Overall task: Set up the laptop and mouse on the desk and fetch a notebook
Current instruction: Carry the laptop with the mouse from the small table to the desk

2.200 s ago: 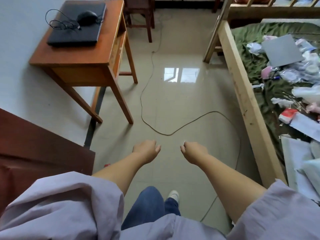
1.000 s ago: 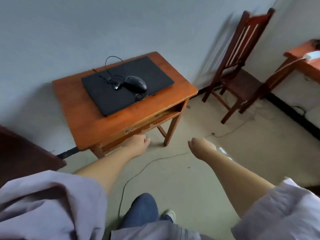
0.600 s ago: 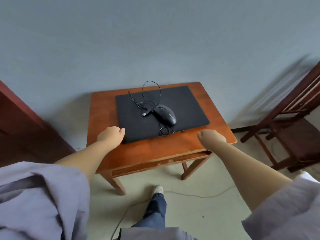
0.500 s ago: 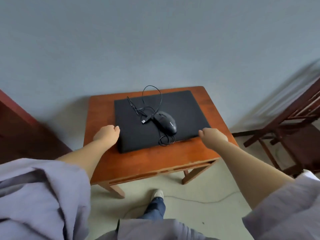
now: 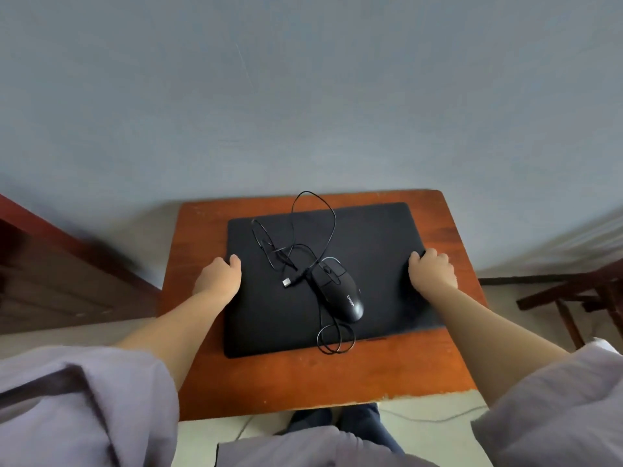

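A closed black laptop [image 5: 323, 281] lies flat on the wooden desk [image 5: 303, 382] against the wall. A black wired mouse [image 5: 340, 293] rests on its lid, cable [image 5: 303, 237] loosely coiled, USB plug [image 5: 287, 282] free. The left hand [image 5: 217, 278] curls over the laptop's left edge, the right hand [image 5: 433, 269] over its right edge; whether either is clamped tight, I cannot tell. No notebook is in view.

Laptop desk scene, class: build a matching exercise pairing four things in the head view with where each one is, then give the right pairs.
Things:
1. mouse
2. left hand
3. right hand
4. USB plug

Places:
A. at the closed laptop's right edge
B. lying loose on the lid, left of the mouse
C. on top of the lid, near its middle
D. at the laptop's left edge

Pairs: 1-C, 2-D, 3-A, 4-B
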